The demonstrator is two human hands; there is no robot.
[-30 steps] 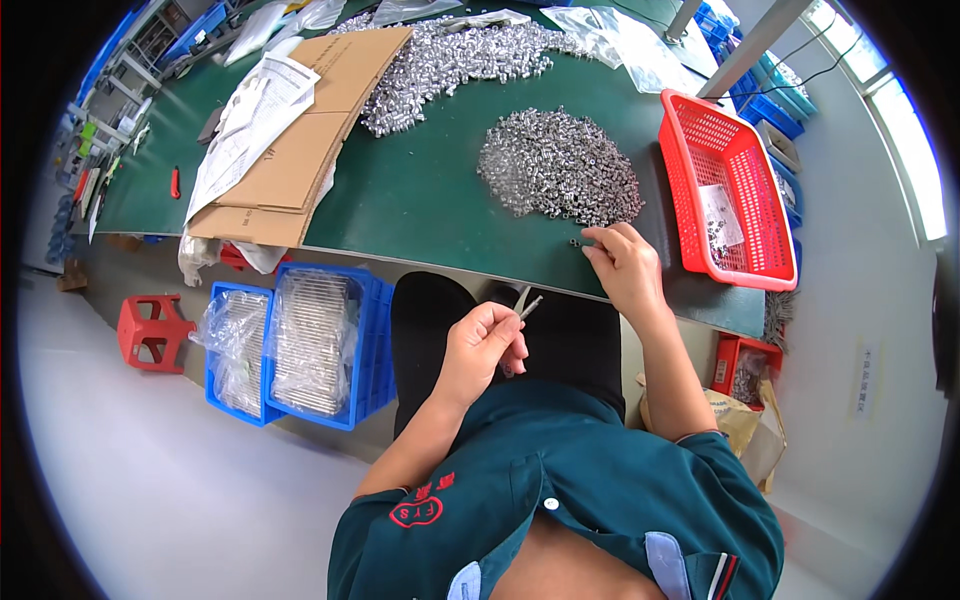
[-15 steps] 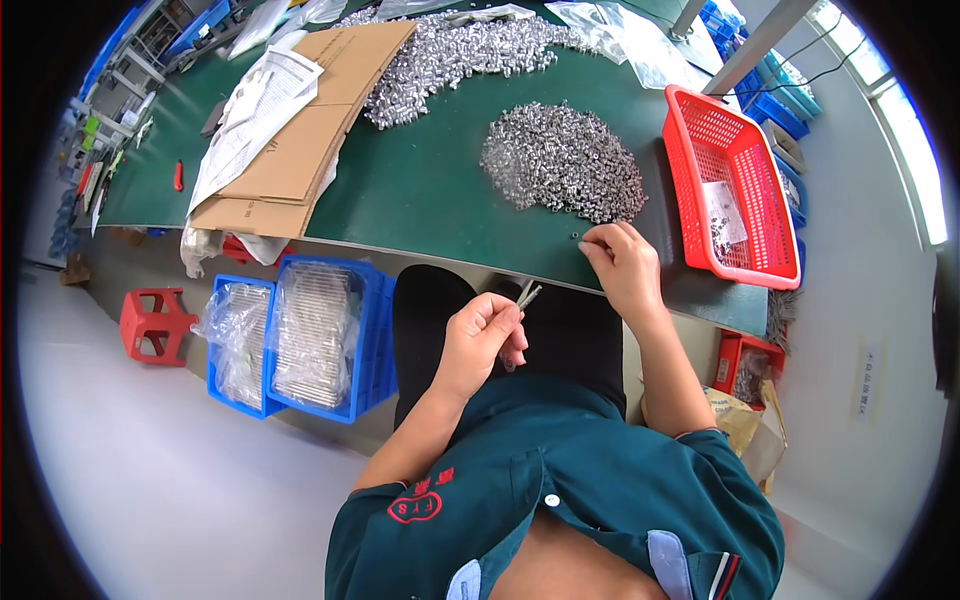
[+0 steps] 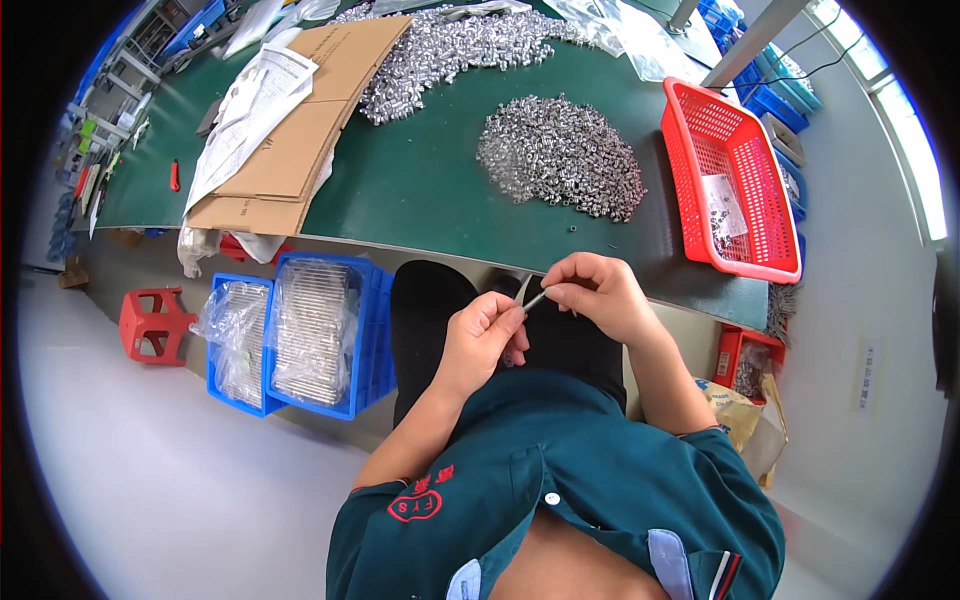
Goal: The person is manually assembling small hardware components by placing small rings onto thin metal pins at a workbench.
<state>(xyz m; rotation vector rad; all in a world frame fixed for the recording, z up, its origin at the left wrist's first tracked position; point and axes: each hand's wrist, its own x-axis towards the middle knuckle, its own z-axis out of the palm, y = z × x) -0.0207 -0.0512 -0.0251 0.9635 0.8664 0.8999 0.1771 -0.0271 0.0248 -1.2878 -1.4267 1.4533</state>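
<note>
My left hand [image 3: 483, 335] holds thin metal rods [image 3: 530, 293] pinched between its fingers, above my lap at the table's near edge. Closed around the far end of one rod is my right hand [image 3: 597, 293]; whether it also holds a small part I cannot tell. The two hands meet at the rods. On the green table [image 3: 420, 190] just beyond them lies a heap of small silver metal parts [image 3: 560, 155]. A second, longer heap of the same parts [image 3: 440, 45] lies farther back.
A red basket [image 3: 735, 180] stands at the table's right end. Flattened cardboard with a white sheet [image 3: 285, 140] lies on the left. Blue crates of bagged metal rods [image 3: 300, 330] and a red stool [image 3: 150, 322] sit on the floor to my left.
My right hand has come back from the table edge toward my lap and now meets my left hand at the rods. The left hand has barely moved.
</note>
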